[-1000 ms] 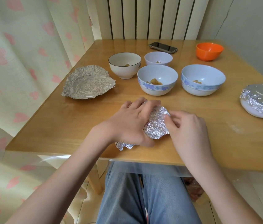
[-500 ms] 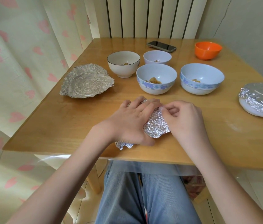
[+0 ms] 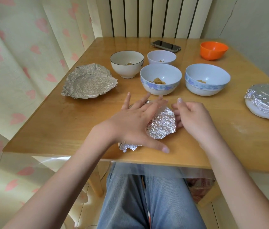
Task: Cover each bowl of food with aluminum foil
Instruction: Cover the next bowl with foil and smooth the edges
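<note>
The crumpled foil sheet [image 3: 161,124] lay between the hands, pressed flat beneath the spread left hand [image 3: 135,123], which was the nearer; its long axis could not be told. The right hand [image 3: 191,116], loosely curled, touched its right edge. Half a second earlier, both hands had been closed over it.

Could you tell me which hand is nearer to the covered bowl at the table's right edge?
Right. The right hand lies nearer the foil-covered bowl; the left hand is farther, beyond the crumpled foil.
</note>
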Motion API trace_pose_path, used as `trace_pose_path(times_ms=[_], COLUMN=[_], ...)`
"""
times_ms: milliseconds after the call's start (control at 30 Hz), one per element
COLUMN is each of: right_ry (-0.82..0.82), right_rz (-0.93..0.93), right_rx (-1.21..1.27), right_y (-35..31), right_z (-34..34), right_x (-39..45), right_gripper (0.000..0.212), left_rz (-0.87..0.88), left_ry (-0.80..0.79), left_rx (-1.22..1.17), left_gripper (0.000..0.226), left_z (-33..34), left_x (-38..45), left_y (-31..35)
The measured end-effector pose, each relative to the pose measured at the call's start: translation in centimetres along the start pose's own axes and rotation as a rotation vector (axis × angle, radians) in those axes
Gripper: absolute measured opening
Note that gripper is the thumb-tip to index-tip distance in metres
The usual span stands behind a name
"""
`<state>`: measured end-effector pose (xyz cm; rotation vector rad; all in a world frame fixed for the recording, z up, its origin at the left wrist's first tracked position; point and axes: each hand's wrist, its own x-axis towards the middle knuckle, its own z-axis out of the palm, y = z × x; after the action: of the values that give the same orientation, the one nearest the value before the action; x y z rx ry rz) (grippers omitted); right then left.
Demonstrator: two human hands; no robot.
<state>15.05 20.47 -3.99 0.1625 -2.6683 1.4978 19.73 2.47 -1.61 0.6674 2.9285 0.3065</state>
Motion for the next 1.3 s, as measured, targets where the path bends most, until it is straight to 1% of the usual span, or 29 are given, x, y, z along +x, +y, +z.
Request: trace_pose_path(times_ms=[67,100,167,233,267,300,333,400,467,567,633,700,800,900,1000,1033,1067,1133,1167,1200,1233,1300], right_ry=[-0.009,-0.003,0.049,0.099,0.097,0.067,0.018,-0.098,-0.173,-0.199,-0.213,-0.228,-0.265,-0.303,-0.334,-0.318,-0.266,-0.095,-0.061,-0.084,-0.147,-0.285], right_rz=[0.062,0.047,-0.063,-0.193,-0.252,-0.287,-0.302,-0.286,-0.227,-0.135,-0.095,-0.090,-0.091,-0.085,-0.060,-0.080,-0.130,-0.332,-0.456,-0.576,-0.660,-0.725], right_rx=[0.091,0.071,-0.022,-0.062,-0.077,-0.091,-0.087,-0.051,0.022,0.143,0.178,0.141,0.078,0.117,0.180,0.182,0.162,0.095,0.056,0.013,-0.018,-0.025], right_y=[-0.5,-0.8,-1.1,-1.6,-1.8,-1.9,-2.1,-2.2,-2.0,-1.6,-1.5,-1.3,-1.2,-0.8,-0.9,-1.0,-1.3,-1.8,-1.9,-1.7,-1.2,-0.1], right_z=[-0.4,-0.5,-0.6,-0.5,-0.1,0.3,0.9,2.0,2.8,3.4,3.5,3.7,3.8,3.5,3.0,2.7,2.2,1.1,0.6,0.2,-0.1,-0.3], right_x=[0.4,0.5,0.8,0.7,0.8,0.9,1.0,1.1,1.1,1.3,1.4,1.6,1.8,2.1,2.1,1.9,1.5,0.2,-0.5,-1.3,-2.0,-3.0], right_gripper=[0.044,0.042,0.040,0.038,0.037,0.033,0.029,0.027,0.027,0.026,0.025,0.027,0.036,0.039,0.042,0.041,0.037,0.031,0.029,0.029,0.029,0.030], left_rz=[0.035,0.050,0.032,-0.060,-0.124,-0.187,-0.236,-0.299,-0.343,-0.330,-0.317,-0.326,-0.337,-0.333,-0.341,-0.346,-0.337,-0.266,-0.206,-0.133,-0.051,0.088], left_ry=[0.047,0.104,0.294,0.520,0.601,0.647,0.659,0.630,0.613,0.656,0.665,0.666,0.680,0.640,0.531,0.503,0.493,0.509,0.497,0.451,0.370,0.160], left_rx=[-0.095,-0.139,-0.276,-0.504,-0.630,-0.728,-0.785,-0.838,-0.849,-0.844,-0.853,-0.878,-0.885,-0.862,-0.805,-0.802,-0.797,-0.778,-0.769,-0.742,-0.693,-0.530], left_gripper=[0.115,0.109,0.089,0.063,0.052,0.047,0.045,0.041,0.044,0.042,0.042,0.041,0.033,0.039,0.054,0.057,0.056,0.061,0.066,0.071,0.077,0.093], left_z=[-0.4,-0.6,-0.9,-0.5,0.0,0.5,1.0,2.2,2.7,2.8,2.8,2.9,2.8,2.6,2.2,2.0,1.9,1.4,1.1,0.8,0.4,-0.2], left_x=[-0.3,-0.4,-0.7,-1.0,-1.1,-1.2,-1.1,-0.8,-0.4,-0.3,-0.3,-0.2,-0.3,-0.5,-0.7,-0.8,-1.0,-1.3,-1.4,-1.5,-1.6,-1.3], left_y=[-0.2,-0.4,-0.6,-0.7,-0.7,-0.7,-0.7,-0.6,-0.6,-0.4,-0.3,-0.3,-0.2,-0.2,-1.0,-1.3,-1.6,-2.2,-2.4,-2.6,-2.7,-2.6])
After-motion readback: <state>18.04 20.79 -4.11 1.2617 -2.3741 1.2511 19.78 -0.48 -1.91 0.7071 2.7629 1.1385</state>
